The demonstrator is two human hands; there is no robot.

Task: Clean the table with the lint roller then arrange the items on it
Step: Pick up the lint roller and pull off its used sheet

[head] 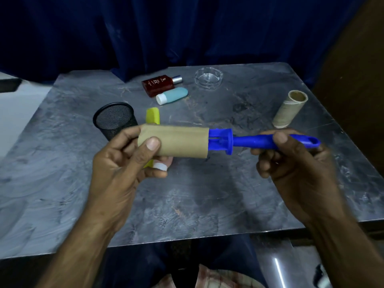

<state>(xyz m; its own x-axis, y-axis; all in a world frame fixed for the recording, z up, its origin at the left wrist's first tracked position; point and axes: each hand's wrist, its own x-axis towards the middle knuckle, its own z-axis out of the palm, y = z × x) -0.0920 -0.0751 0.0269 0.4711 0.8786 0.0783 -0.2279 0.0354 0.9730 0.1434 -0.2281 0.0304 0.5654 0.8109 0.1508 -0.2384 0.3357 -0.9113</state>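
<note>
I hold a lint roller level above the grey marbled table (207, 194). My left hand (122, 163) grips its tan paper roll (178, 142), thumb on top. My right hand (291, 163) pinches the blue handle (255, 141) near its looped end. Behind the roll lie a yellow object (153, 115), partly hidden, and something white and pink under my left fingers. On the table sit a black mesh cup (113, 119), a dark red perfume bottle (160, 84), a teal tube with a white cap (172, 96) and a clear glass ashtray (208, 76).
A second cardboard roll (289, 109) lies on its side near the table's right edge. Dark blue curtains (187, 28) hang right behind the table. The table's near edge runs just above my lap, and a white surface (18, 104) adjoins on the left.
</note>
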